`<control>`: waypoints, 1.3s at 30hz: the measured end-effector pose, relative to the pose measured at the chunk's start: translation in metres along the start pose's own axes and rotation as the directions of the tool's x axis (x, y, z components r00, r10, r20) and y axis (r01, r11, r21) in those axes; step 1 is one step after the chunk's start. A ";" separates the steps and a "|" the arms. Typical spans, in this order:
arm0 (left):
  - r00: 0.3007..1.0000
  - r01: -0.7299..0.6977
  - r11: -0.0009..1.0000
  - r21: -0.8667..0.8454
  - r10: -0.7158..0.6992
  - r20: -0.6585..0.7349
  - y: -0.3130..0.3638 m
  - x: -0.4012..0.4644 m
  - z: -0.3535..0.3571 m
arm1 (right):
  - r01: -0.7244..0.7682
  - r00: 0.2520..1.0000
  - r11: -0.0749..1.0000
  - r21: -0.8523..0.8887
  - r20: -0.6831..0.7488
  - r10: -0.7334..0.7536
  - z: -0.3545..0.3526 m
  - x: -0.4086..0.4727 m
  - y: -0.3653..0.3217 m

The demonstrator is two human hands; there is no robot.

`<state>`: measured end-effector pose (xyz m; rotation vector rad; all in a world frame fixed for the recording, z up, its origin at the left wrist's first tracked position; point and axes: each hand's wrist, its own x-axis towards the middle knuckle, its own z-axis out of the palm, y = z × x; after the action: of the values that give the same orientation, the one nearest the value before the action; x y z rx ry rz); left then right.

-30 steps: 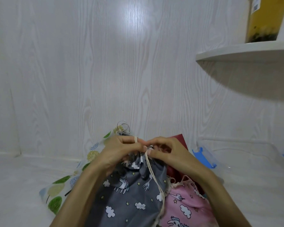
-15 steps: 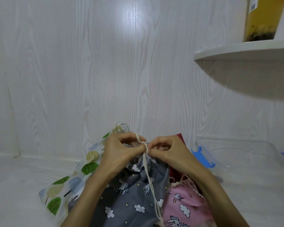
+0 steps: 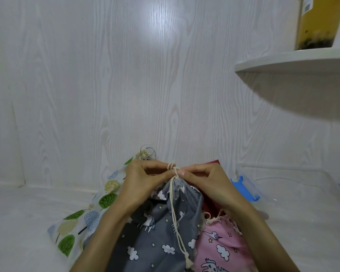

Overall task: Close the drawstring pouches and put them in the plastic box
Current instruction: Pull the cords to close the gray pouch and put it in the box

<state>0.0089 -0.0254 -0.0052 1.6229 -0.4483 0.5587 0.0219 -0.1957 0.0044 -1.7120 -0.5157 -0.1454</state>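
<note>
To the left of the hands, half under the left forearm, lies the tree-print pouch (image 3: pixel 90 214), its cord loop (image 3: pixel 148 152) poking up just beyond the left hand's knuckles; it seems set aside there to wait its turn. The left hand (image 3: pixel 143 183) pinches the gathered neck of the grey unicorn pouch (image 3: pixel 155 236), with the cream drawstring (image 3: pixel 175 213) looped over its forefinger. That grip probably holds the mouth bunched while the cord is wound or knotted round it. The cord's tails hang down the front of the pouch toward the person, ending in a knot.

The right hand (image 3: pixel 206 183) meets the left at the neck, its fingertips pinching the cord right at the gathers. Below the right wrist lies the pink pouch (image 3: pixel 220 248), its mouth drawn in but loose, and a dark red pouch (image 3: pixel 212 163) shows behind the right hand. To the right of both hands stands the clear plastic box (image 3: pixel 294 185) with blue clips, with no pouch visible inside it.

Compared with a second ago, the neck is drawn tighter, the hands sit closer together, and the cord wraps the neck more snugly.
</note>
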 end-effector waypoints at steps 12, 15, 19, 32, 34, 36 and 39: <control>0.987 0.159 0.987 -0.007 -0.159 -0.033 -0.001 0.009 -0.004 | -0.023 0.994 0.994 0.109 -0.108 0.034 -0.006 0.005 -0.007; 0.989 0.144 0.989 0.038 -0.145 0.031 -0.001 0.007 0.006 | -0.275 0.961 0.661 0.699 0.182 0.207 -0.006 0.001 -0.014; 0.992 0.115 0.985 0.131 -0.121 0.039 -0.006 0.008 0.004 | -0.219 0.949 0.976 0.001 -0.233 0.213 -0.010 0.005 0.004; 0.868 0.149 0.780 0.608 -0.398 0.298 0.011 -0.010 -0.046 | -0.104 0.981 0.989 0.103 0.177 0.085 -0.031 -0.005 -0.011; 0.834 0.089 0.667 0.739 -0.456 0.311 0.015 -0.024 -0.060 | -0.105 0.970 0.994 -0.014 0.221 0.105 -0.031 -0.014 -0.009; 0.782 -0.019 0.537 0.844 -0.518 0.347 0.011 -0.042 -0.066 | -0.113 0.960 0.982 -0.154 0.237 0.147 -0.022 -0.026 0.002; 0.764 -0.113 0.300 0.947 -0.584 0.276 -0.010 -0.065 -0.065 | -0.038 0.919 0.903 -0.428 0.340 0.200 -0.008 -0.045 0.023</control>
<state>-0.0437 0.0380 -0.0460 3.0380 -0.2694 -0.0683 -0.0070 -0.2173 -0.0314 -2.2037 -0.6946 0.1855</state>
